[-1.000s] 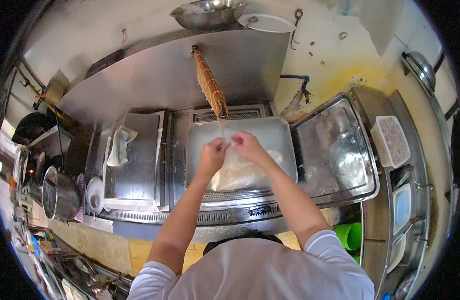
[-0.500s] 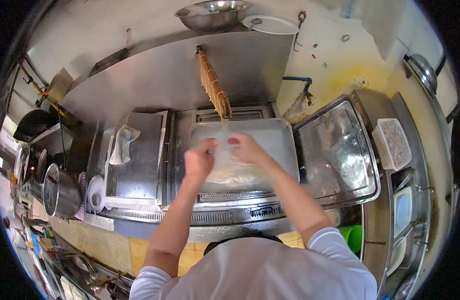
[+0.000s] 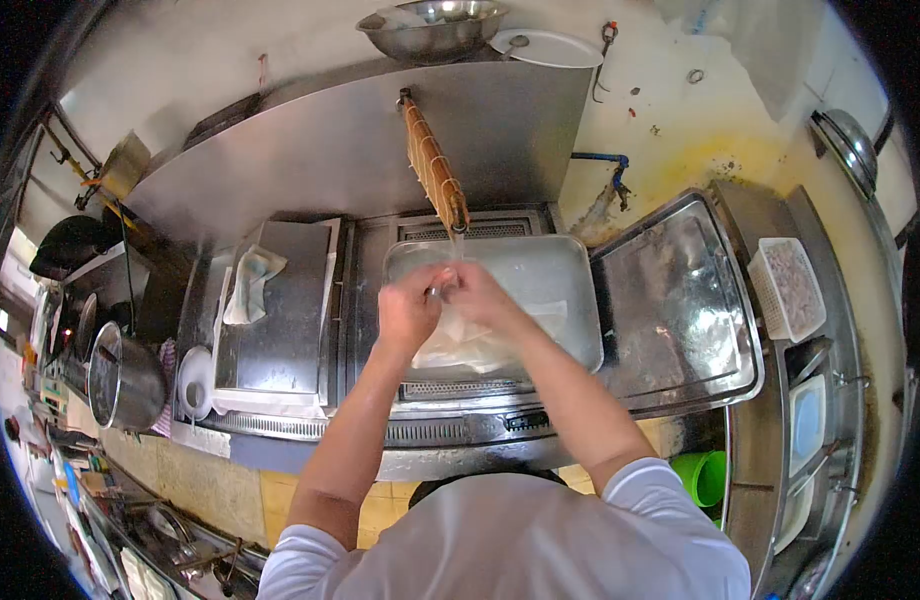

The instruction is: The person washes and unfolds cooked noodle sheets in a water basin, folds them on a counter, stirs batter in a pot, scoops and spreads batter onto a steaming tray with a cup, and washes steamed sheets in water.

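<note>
Pale walls (image 3: 720,110), stained yellow on one side, rise behind a steel splash board (image 3: 310,140) and a long metal bench (image 3: 410,464), as the head camera looks down on them. On that bench sits a shallow pan (image 3: 555,265), taken here as the centre of the clock. A pale, crumpled bundle (image 3: 460,348) lies in it, toward 6 o'clock, partly behind the forearms. From 11 o'clock a slatted spout (image 3: 435,165) juts out, and a thin stream of water (image 3: 457,248) falls from its end to the fingers.

The person's left hand (image 3: 408,312) and right hand (image 3: 480,300) come together over the pan beneath the spout, fingers curled inward. Each grip is blurred; one cannot tell whether it pinches anything.

At 9 o'clock a folded cloth (image 3: 248,285) rests on a flat metal cover (image 3: 280,350); farther out, between 8 and 9, stands a pot (image 3: 135,380). A large tray (image 3: 675,300) leans at 3 o'clock, with a white basket (image 3: 787,287) beyond it. Toward 4 o'clock, below, is a green bucket (image 3: 700,478).
</note>
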Action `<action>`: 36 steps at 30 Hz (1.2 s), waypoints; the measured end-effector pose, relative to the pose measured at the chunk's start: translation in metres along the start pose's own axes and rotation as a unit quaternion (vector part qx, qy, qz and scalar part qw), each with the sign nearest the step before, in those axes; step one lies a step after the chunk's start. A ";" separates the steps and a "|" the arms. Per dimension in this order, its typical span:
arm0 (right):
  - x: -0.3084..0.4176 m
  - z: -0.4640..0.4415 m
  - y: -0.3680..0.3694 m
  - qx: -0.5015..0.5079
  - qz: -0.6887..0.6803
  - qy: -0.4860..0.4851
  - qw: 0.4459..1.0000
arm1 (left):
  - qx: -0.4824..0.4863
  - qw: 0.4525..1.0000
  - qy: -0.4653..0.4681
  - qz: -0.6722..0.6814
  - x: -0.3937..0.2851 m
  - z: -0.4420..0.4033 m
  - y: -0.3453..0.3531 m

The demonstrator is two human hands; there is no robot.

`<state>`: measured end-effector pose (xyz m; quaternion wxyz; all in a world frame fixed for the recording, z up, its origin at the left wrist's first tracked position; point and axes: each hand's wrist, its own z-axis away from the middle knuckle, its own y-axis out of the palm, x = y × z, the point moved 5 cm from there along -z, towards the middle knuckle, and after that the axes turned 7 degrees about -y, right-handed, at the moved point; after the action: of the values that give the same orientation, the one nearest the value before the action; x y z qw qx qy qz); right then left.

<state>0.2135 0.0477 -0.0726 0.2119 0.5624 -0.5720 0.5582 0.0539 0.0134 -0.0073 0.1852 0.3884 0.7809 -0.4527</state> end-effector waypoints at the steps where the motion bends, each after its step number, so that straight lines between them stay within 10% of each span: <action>1: -0.010 0.005 0.012 0.052 0.004 0.044 0.998 | -0.020 0.999 0.033 -0.005 -0.007 -0.009 -0.003; 6: -0.095 0.059 -0.052 0.004 0.199 0.136 0.971 | -0.161 0.978 -0.111 0.072 0.028 -0.033 -0.071; 9: -0.049 0.035 -0.054 0.027 0.230 0.085 0.969 | -0.071 0.995 -0.054 0.040 0.031 -0.010 -0.025; 11: 0.017 0.006 -0.026 -0.151 0.018 -0.116 0.982 | -0.004 1.000 0.007 0.027 -0.005 0.001 0.008; 14: 0.023 0.011 -0.011 0.000 0.025 0.071 0.997 | 0.005 1.000 -0.013 0.019 -0.013 -0.015 -0.006; 19: -0.120 0.083 -0.077 0.015 0.298 0.082 0.951 | -0.132 0.976 -0.145 0.096 0.047 -0.031 -0.087; 21: -0.081 0.077 -0.091 0.031 0.290 0.132 0.947 | -0.008 0.993 -0.111 0.044 0.049 -0.014 -0.033; 23: -0.022 0.048 -0.068 -0.117 0.083 -0.033 0.989 | 0.055 0.998 -0.038 0.016 0.039 -0.007 0.025; 26: 0.021 0.018 -0.045 -0.084 -0.125 0.057 0.987 | 0.109 0.974 -0.126 0.154 0.007 -0.015 0.071; 31: 0.031 0.033 -0.090 -0.168 0.109 0.109 0.974 | 0.322 0.908 -0.252 0.094 0.001 0.007 0.095; 36: 0.044 0.056 -0.170 -0.321 0.145 0.072 0.933 | 0.329 0.932 -0.139 0.053 0.005 0.037 0.052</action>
<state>0.3726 0.0238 0.0175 0.3384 0.3341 -0.7791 0.4084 0.0886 -0.0006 -0.0594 0.1771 0.4017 0.5329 -0.7234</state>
